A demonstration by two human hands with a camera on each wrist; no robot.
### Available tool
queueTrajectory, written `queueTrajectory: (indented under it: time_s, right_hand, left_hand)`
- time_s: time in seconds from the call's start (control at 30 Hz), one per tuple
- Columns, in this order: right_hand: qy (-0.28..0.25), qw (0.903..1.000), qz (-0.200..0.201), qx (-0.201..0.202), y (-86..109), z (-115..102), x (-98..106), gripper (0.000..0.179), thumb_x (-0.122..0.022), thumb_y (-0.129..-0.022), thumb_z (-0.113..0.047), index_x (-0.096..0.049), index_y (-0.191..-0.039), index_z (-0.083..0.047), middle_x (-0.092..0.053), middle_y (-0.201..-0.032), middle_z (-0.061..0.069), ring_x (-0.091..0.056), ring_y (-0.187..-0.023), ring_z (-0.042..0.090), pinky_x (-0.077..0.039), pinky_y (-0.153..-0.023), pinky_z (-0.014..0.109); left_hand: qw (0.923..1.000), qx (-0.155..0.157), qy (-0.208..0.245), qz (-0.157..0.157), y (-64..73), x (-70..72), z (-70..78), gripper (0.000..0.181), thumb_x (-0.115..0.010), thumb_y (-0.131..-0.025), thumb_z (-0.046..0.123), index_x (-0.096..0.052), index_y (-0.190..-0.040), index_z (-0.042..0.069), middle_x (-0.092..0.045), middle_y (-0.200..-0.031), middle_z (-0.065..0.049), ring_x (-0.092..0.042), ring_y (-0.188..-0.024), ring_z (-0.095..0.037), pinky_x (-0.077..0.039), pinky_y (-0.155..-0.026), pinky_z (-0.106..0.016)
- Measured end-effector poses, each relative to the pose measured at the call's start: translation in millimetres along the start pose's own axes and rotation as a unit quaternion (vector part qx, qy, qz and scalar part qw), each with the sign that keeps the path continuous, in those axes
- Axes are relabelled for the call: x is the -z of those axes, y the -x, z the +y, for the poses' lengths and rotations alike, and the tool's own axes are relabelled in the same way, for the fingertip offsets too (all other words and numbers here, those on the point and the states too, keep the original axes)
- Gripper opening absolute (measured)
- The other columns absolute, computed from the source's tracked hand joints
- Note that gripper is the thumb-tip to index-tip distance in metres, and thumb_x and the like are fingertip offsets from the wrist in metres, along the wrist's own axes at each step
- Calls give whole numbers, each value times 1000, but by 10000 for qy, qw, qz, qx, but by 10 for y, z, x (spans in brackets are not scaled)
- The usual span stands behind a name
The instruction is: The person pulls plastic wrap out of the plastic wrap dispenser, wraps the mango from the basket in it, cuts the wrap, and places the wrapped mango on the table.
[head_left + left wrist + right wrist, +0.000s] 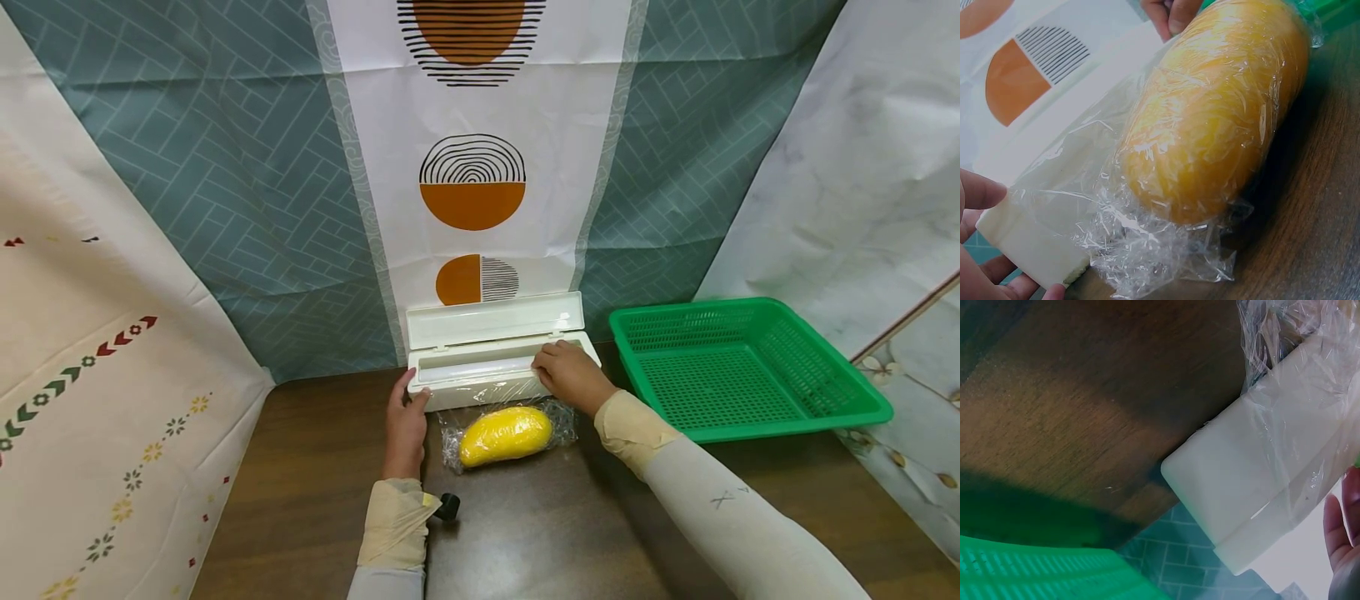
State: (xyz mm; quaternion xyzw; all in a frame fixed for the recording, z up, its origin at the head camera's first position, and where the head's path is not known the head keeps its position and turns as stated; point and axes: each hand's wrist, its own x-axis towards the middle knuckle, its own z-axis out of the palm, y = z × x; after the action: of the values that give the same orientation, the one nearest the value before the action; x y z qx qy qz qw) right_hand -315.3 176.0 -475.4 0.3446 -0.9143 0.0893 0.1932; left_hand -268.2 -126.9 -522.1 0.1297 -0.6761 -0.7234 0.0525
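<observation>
A white cling film dispenser [465, 396] stands against the back cloth with its lid [495, 321] raised and a roll [476, 369] inside. My left hand [405, 429] grips its left end, thumb above and fingers lower down in the left wrist view. At the right of the trough, my right hand [573, 377] has its fingers bent down and pinches the cling film [1079, 150] near the roll; its fingertips are partly hidden. Film runs over the dispenser's front to a yellow, elongated, fruit-like object [506, 436], wrapped in film with crumpled ends, lying on the table.
A green plastic basket [750, 392] stands close on the right, beside my right forearm. The brown wooden table [315, 492] extends left and forward of the dispenser. Patterned cloths [262, 208] hang at the back and sides.
</observation>
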Motion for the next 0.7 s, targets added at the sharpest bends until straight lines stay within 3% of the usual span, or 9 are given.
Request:
queueTrajectory:
  time_s: [0.7]
  right_hand:
    - [85, 9993, -137, -344, 25, 39, -48, 4, -69, -96, -13, -71, -95, -10, -68, -95, 4, -57, -86, 25, -51, -84, 42]
  left_hand:
    - [10000, 17, -70, -8, 11, -3, 1, 51, -55, -108, 16, -44, -158, 19, -14, -173, -13, -10, -159, -35, -17, -125, -56]
